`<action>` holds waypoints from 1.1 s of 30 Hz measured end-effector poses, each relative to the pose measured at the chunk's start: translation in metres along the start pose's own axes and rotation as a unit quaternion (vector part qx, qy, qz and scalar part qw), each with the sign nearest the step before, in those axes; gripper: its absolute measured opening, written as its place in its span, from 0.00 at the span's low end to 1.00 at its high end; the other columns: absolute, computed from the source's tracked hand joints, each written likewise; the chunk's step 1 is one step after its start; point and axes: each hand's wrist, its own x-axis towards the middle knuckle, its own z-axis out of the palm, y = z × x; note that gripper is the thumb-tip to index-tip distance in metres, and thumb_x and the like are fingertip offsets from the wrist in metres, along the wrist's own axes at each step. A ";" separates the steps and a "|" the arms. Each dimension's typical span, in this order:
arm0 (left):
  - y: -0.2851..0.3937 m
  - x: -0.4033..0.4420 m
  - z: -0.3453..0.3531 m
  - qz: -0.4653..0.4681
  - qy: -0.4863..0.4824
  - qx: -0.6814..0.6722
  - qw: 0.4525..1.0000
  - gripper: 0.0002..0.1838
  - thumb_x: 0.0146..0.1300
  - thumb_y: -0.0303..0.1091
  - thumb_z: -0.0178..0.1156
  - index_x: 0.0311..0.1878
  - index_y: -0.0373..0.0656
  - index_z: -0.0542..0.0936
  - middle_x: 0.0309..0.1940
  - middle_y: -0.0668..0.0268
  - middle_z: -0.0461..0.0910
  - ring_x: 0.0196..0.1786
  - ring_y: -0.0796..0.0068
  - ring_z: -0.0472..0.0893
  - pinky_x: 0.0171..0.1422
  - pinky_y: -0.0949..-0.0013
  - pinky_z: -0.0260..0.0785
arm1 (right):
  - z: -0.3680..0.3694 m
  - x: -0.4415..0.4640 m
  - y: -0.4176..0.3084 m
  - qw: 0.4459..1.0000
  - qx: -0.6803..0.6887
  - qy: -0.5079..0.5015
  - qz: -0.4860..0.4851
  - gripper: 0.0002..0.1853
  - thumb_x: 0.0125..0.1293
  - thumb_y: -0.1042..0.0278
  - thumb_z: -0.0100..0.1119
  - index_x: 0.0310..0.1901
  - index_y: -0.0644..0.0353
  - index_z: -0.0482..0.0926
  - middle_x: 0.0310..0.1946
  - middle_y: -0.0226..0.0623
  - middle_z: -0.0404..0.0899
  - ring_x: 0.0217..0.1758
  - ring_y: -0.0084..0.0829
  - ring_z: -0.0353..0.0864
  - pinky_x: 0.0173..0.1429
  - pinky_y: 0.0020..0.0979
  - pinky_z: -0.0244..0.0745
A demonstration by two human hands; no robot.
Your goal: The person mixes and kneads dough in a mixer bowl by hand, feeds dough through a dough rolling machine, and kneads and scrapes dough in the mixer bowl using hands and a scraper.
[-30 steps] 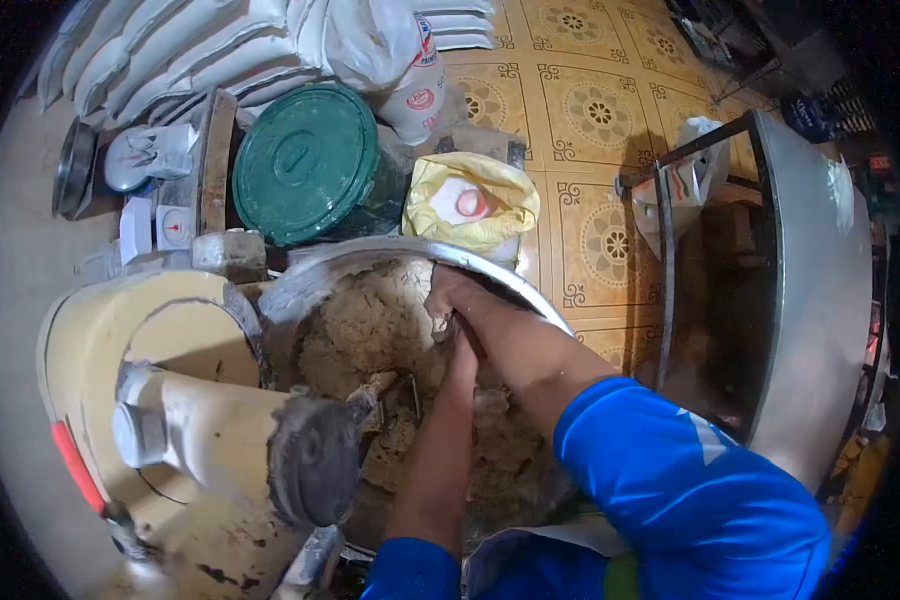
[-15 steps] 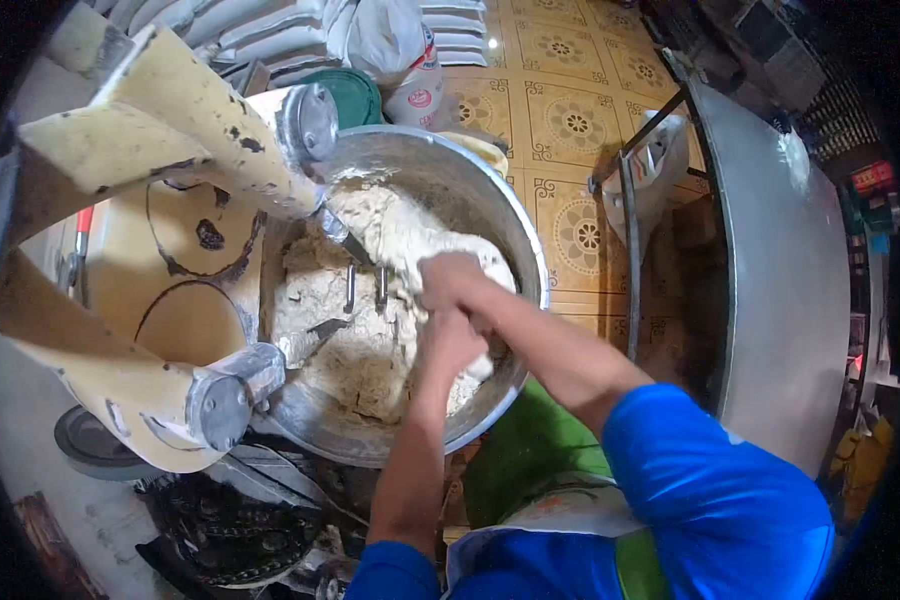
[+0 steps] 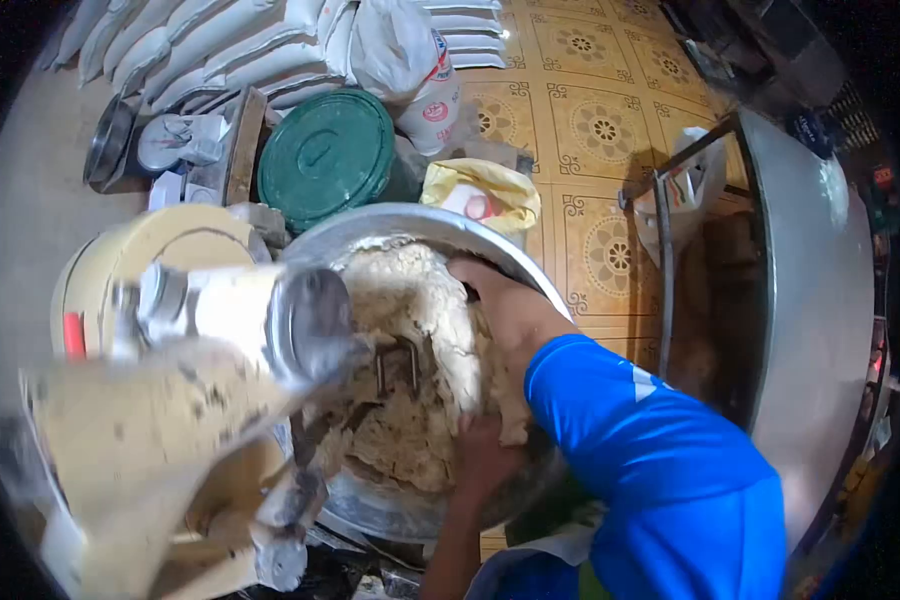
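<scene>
Pale, lumpy dough [image 3: 400,440] fills the round, dull-silver metal bowl [image 3: 410,214], a smoother fold running along the bowl's right half. The bare left hand [image 3: 490,450] touches dough towards the bowl's near side; the bare right hand [image 3: 470,272] meets it inside the far rim. Fingers are obscured; I cannot tell either grip's closure.

Just beyond right hand [image 3: 475,274]: yellow bag [image 3: 516,210], open at top. Forward-left of it: round bin with green lid [image 3: 325,158]; farther out, stacked white sacks [image 3: 235,50]. Rightward: patterned tile floor [image 3: 605,130], then grey-topped table [image 3: 805,270], plastic bag [image 3: 692,180] near its far end.
</scene>
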 end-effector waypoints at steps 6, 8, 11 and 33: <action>-0.002 0.018 -0.030 0.136 0.096 0.011 0.986 0.35 0.55 0.39 0.69 0.64 0.33 0.71 0.62 0.42 0.71 0.69 0.44 0.64 0.65 0.52 0.65 | -0.017 -0.013 0.009 0.943 0.261 -0.206 0.019 0.27 0.65 0.55 0.56 0.62 0.62 0.75 0.62 0.40 0.76 0.62 0.33 0.75 0.66 0.34 0.68; -0.001 0.065 -0.039 -0.061 0.326 -0.249 0.910 0.38 0.56 0.41 0.70 0.66 0.32 0.67 0.63 0.44 0.71 0.71 0.50 0.64 0.68 0.56 0.64 | -0.025 -0.012 0.009 0.931 0.276 -0.238 -0.006 0.27 0.66 0.55 0.56 0.62 0.63 0.75 0.61 0.41 0.76 0.62 0.33 0.75 0.66 0.34 0.68; -0.055 0.144 -0.013 -0.062 0.180 -0.414 0.890 0.36 0.55 0.33 0.71 0.65 0.31 0.68 0.59 0.50 0.74 0.62 0.61 0.73 0.68 0.60 0.65 | -0.026 -0.011 0.010 0.912 0.286 -0.290 -0.048 0.27 0.66 0.54 0.55 0.61 0.64 0.75 0.61 0.42 0.76 0.63 0.34 0.75 0.67 0.35 0.68; -0.012 -0.156 0.054 -0.014 0.143 -0.248 0.958 0.25 0.50 0.35 0.71 0.51 0.37 0.79 0.39 0.60 0.84 0.42 0.62 0.83 0.51 0.62 0.75 | -0.082 -0.350 -0.056 0.857 -0.318 -0.243 -0.325 0.28 0.62 0.50 0.51 0.55 0.66 0.76 0.35 0.43 0.83 0.38 0.32 0.81 0.45 0.39 0.74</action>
